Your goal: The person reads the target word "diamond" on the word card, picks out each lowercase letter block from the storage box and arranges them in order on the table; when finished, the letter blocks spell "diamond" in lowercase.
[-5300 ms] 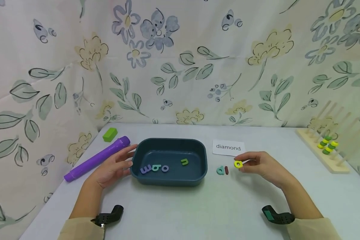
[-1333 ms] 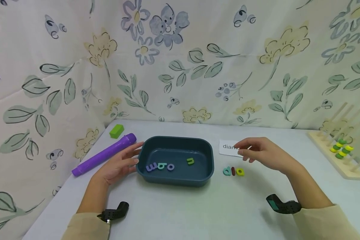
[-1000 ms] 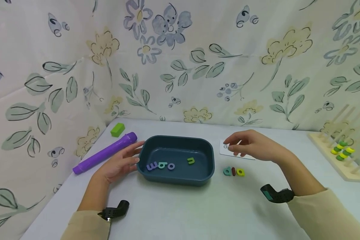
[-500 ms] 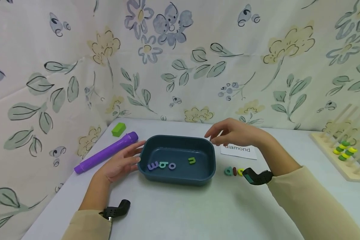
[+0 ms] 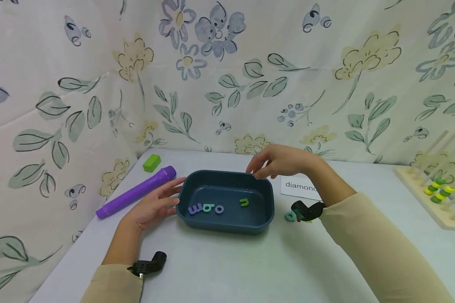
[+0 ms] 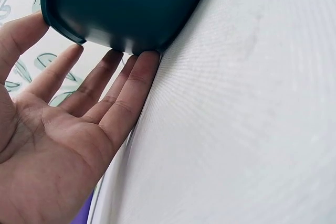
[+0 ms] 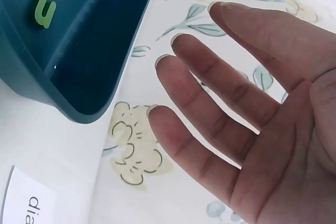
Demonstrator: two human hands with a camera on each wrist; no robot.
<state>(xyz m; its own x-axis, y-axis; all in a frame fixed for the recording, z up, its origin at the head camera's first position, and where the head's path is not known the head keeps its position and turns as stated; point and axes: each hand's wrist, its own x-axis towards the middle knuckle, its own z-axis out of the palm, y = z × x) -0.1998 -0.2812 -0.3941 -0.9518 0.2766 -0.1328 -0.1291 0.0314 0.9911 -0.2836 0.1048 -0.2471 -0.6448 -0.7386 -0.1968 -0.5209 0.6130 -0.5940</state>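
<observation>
My left hand (image 5: 153, 207) touches the left side of a dark blue-green plastic tub (image 5: 223, 226); in the left wrist view, its outstretched fingertips rest against the tub wall. Over the tub's far right corner hovers my right hand (image 5: 282, 160), fingers loosely bent and holding nothing, as the right wrist view confirms. Inside the tub lie a purple letter m (image 5: 195, 208), a mint-green letter (image 5: 208, 208), a purple letter o (image 5: 219, 209) and, apart on the right, a green u-shaped letter (image 5: 244, 202). Right of the tub sits a teal letter (image 5: 290, 216); my right wrist camera mostly covers the red and yellow letters beside it.
A white card (image 5: 297, 187) printed "diamond" lies behind the loose letters, partly hidden by my right forearm. A purple tube (image 5: 136, 192) and a green block (image 5: 151, 163) are on the left. At the far right stands a wooden peg board (image 5: 428, 200) with green and yellow beads.
My right hand first set the yellow letter down beside the teal and red ones. Then it moved left past the card to the tub's far right corner. My left hand stayed at the tub.
</observation>
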